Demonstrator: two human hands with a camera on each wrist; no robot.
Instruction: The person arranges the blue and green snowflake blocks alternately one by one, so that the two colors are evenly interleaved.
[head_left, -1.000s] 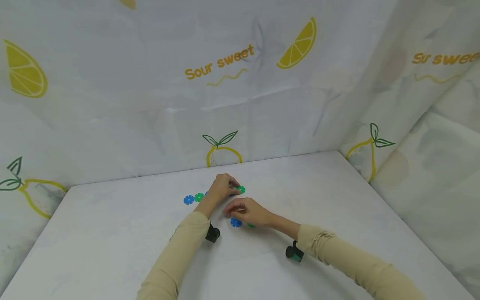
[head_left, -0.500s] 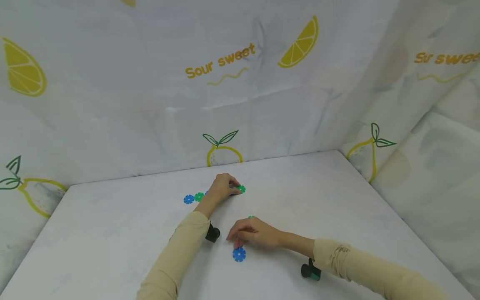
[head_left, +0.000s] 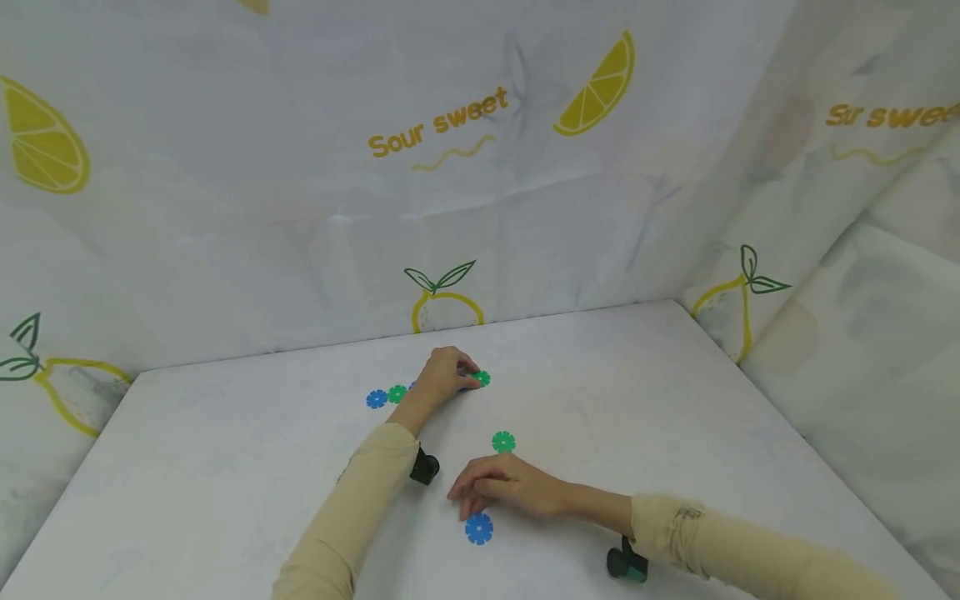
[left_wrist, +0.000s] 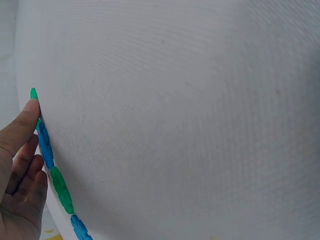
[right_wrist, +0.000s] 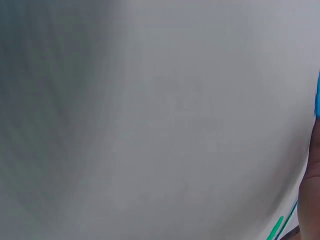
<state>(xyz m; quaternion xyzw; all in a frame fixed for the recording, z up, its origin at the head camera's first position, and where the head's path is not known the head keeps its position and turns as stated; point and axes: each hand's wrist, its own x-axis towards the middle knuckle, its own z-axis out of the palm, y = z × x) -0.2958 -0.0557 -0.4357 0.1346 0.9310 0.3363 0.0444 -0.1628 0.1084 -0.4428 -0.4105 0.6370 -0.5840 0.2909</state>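
Observation:
A row of blue and green notched plastic discs lies across the far middle of the table. Its left end shows a blue disc [head_left: 377,399] and a green disc [head_left: 397,394]; my left hand [head_left: 442,375] hides part of the row. That hand pinches the green disc [head_left: 482,379] at the right end, the thumb [left_wrist: 26,120] lying over it in the left wrist view. Nearer, my right hand [head_left: 517,485] has its fingertips at the upper edge of a loose blue disc [head_left: 479,528]. Behind the right hand lies a loose green disc [head_left: 504,442].
The white table [head_left: 225,483] meets a hanging white cloth [head_left: 300,208] printed with lemons at its far edge, and more cloth [head_left: 885,333] hangs along the right. Small dark cameras [head_left: 425,467] sit at both wrists.
My right hand has moved toward the table's near side, and the loose blue disc has moved with it. The loose green disc has come into fuller view. My left hand stays in place.

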